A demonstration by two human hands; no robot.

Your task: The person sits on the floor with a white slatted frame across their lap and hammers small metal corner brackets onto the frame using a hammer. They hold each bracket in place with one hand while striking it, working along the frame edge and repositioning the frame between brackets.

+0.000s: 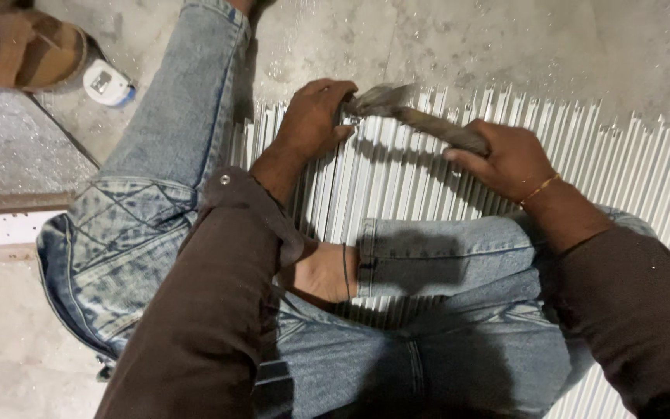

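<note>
Right hand [509, 159] fist-wraps hammer [420, 116] handle, head blurred at upper centre. Left hand [316, 116] pinches small metal piece [353, 119] on aluminium strips [428, 174]. Suggest: fingers clear, short square taps.

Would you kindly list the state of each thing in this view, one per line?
left hand: closed, pressing a small metal piece on the strips.
right hand: gripped around the hammer handle.
hammer: held low, head blurred, near the left hand.
aluminium strips: lying flat, side by side on the floor.
sandal: off the foot, on the floor.
tape measure: lying unused on the floor.
</note>
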